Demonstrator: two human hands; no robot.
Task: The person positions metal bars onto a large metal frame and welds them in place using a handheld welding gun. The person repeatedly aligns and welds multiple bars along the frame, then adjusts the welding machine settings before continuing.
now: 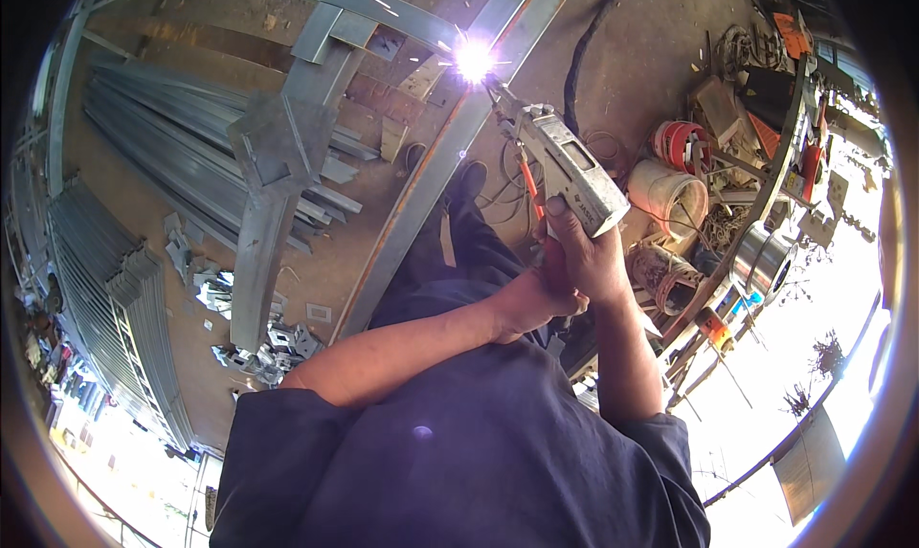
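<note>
Welding gun [565,172]: boxy, off-white, scuffed; set just right of 12 in the view, nose aimed at 11. Clock below is centred on it.
Handling: rigid, so no flex expected. My read: moderate weight, more awkward than heavy because the body sits ahead of the grip. Dull, grimy casing, probably not slippery. Nose end likely the delicate part, and hot.
Hold point: red grip [554,261], at 6. Fingers off the nose.
Right hand [584,251]: at 6, fingers wrapped round the grip, thumb high near the casing.
Left hand [536,304]: just below, at 6 to 7, fingers curled in by the grip; can't tell how much they hold.
Orange-red rod [529,179]: at 9, just beside the body.
Glare [474,62]: at 11, hides the tip and any contact.
Steel beam [431,189]: runs under the glare, toward 8.
Loose steel profiles [182,146]: at 9, well apart.
White bucket [656,186]: at 3 to 4.
</note>
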